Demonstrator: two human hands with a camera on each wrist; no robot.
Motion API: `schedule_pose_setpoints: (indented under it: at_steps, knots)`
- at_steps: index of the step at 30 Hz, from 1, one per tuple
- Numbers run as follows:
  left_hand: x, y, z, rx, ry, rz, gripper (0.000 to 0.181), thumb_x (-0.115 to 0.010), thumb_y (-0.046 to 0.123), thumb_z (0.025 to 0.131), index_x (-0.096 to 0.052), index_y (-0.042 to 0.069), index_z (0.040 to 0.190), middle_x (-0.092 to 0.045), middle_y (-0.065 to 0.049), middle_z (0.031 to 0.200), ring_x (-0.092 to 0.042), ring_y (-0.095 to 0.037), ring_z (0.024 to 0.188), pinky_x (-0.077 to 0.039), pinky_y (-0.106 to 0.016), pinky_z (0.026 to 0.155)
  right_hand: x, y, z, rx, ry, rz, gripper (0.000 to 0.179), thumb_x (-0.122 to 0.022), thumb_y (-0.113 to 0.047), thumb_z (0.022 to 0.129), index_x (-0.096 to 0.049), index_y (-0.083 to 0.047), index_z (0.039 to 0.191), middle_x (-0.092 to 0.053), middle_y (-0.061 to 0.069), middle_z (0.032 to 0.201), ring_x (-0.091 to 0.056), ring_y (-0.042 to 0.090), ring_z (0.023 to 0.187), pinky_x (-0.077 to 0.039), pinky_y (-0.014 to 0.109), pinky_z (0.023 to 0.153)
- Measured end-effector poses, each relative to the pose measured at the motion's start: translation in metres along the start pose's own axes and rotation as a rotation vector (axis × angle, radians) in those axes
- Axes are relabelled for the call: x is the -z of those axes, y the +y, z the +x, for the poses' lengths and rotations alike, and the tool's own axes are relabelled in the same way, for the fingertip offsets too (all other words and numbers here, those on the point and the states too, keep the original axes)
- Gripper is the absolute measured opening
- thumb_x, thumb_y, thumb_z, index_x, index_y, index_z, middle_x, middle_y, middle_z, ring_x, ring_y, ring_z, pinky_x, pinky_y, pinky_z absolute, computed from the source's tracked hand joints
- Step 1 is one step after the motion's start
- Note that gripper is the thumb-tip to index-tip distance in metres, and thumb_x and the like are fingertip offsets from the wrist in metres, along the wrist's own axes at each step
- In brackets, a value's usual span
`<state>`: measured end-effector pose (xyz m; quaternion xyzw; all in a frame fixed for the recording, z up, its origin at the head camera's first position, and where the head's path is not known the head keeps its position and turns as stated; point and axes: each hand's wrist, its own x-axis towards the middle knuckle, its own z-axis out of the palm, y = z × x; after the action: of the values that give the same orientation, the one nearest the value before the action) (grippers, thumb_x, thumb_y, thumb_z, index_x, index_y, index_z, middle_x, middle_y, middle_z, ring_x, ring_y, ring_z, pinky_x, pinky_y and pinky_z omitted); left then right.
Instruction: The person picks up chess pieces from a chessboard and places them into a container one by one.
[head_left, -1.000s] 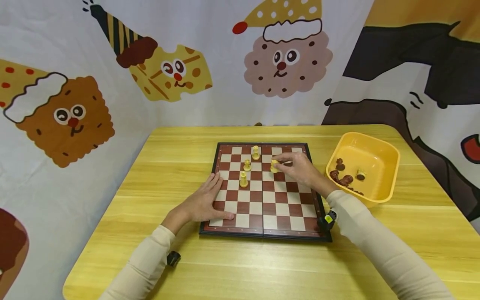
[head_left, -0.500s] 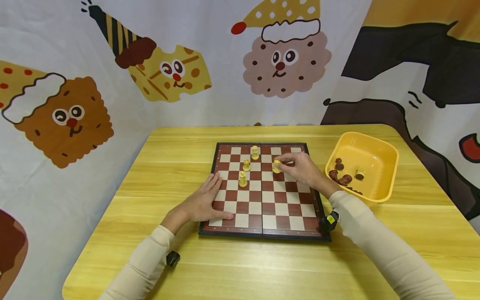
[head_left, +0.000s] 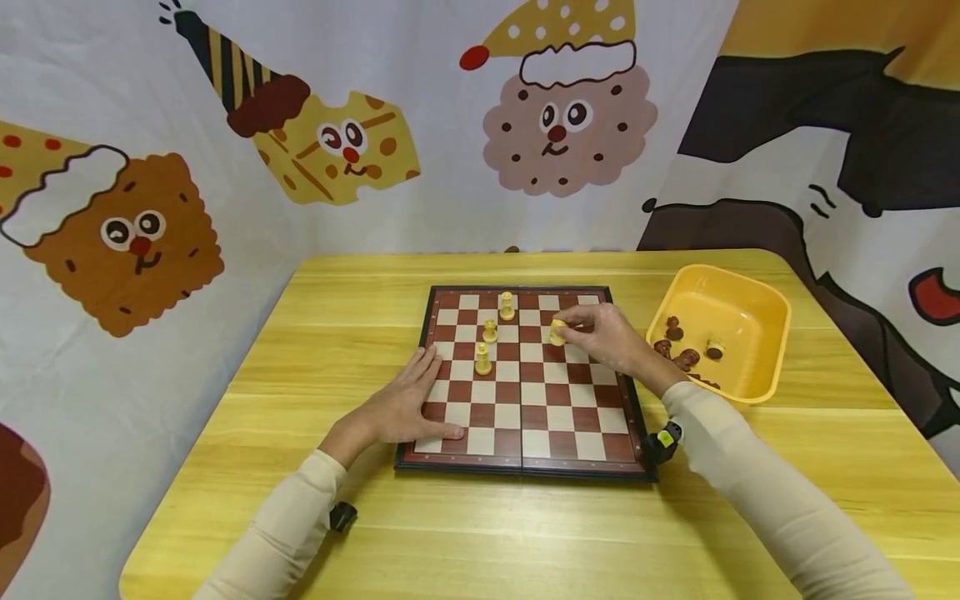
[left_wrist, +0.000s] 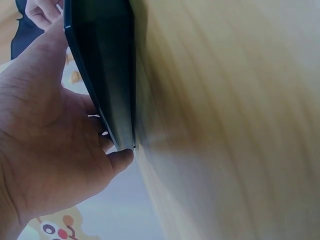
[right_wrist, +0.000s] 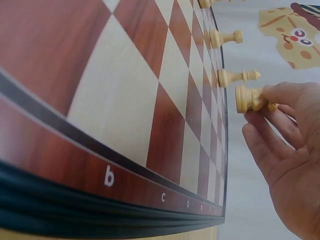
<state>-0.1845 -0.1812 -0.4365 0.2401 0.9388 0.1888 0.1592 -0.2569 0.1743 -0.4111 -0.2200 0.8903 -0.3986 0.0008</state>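
My right hand (head_left: 606,335) pinches a cream chess piece (right_wrist: 244,100) between thumb and fingers, over the far right half of the chequered chessboard (head_left: 510,417). In the right wrist view the piece's wide base faces the board, and the fingers cover part of its top. Three more cream chess pieces stand upright on the board's left half: one near the far edge (head_left: 507,307), one in the middle (head_left: 490,332) and a taller one (head_left: 483,360) nearer me. My left hand (head_left: 401,407) rests on the board's left edge, fingers spread and thumb on the near squares.
A yellow plastic tub (head_left: 750,390) stands right of the board, close by my right forearm. Several dark brown chess pieces (head_left: 686,359) and one cream piece (head_left: 715,348) lie in it. The wooden table (head_left: 465,542) meets a cartoon-print curtain (head_left: 450,125) behind.
My right hand has moved a little to the right over the board with the chess piece. The left hand and the standing pieces keep their places on the board.
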Motion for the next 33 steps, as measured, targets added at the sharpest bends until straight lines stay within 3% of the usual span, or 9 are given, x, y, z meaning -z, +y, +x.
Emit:
schedule_pose_setpoints:
  at_steps: [20, 33]
  knots:
    - [-0.002, 0.004, 0.001, -0.011, 0.018, -0.019, 0.124, -0.071, 0.070, 0.083, -0.009, -0.004, 0.161, 0.004, -0.018, 0.168, 0.006, -0.034, 0.153, -0.014, -0.051, 0.120, 0.013, 0.008, -0.015, -0.077, 0.052, 0.031, 0.029, -0.072, -0.016, 0.098, -0.073, 0.001, 0.121, -0.072, 0.016, 0.114, -0.070, 0.032, 0.100, -0.058, 0.048, 0.083]
    - [-0.001, 0.002, 0.001, -0.007, 0.013, -0.033, 0.123, -0.072, 0.067, 0.084, -0.009, -0.005, 0.160, 0.006, -0.018, 0.168, 0.008, -0.033, 0.153, -0.014, -0.052, 0.120, 0.023, 0.015, -0.023, -0.044, 0.088, -0.008, 0.026, -0.074, -0.016, 0.096, -0.075, -0.001, 0.116, -0.073, 0.014, 0.112, -0.069, 0.025, 0.094, -0.057, 0.032, 0.072]
